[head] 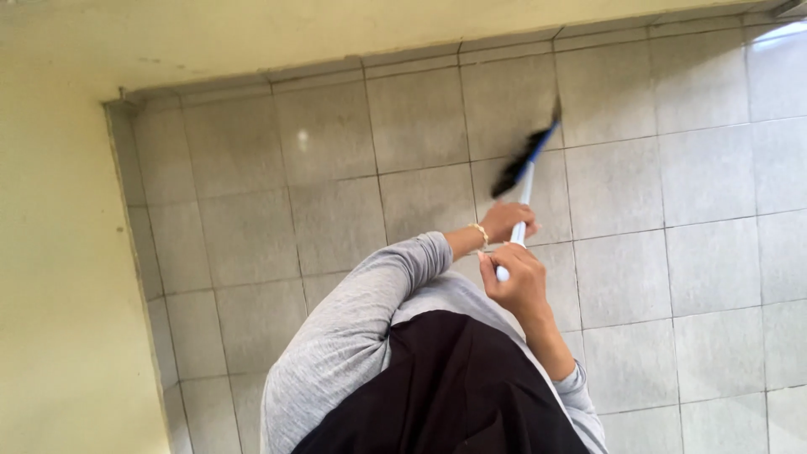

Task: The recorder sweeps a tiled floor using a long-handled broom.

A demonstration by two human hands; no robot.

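Observation:
I hold a broom with both hands. Its white handle (526,192) runs up to a blue head (540,145) with black bristles (511,171) resting on the grey tiled floor (336,219). My left hand (505,220), with a gold bracelet on the wrist, grips the handle lower down, nearer the bristles. My right hand (518,284) is closed around the top end of the handle. Grey sleeves cover both arms, and a black garment (445,387) fills the bottom of the view.
A pale yellow wall (59,252) runs along the left and meets another yellow wall (294,34) across the top, forming a corner at upper left. Grey square tiles stretch out to the right.

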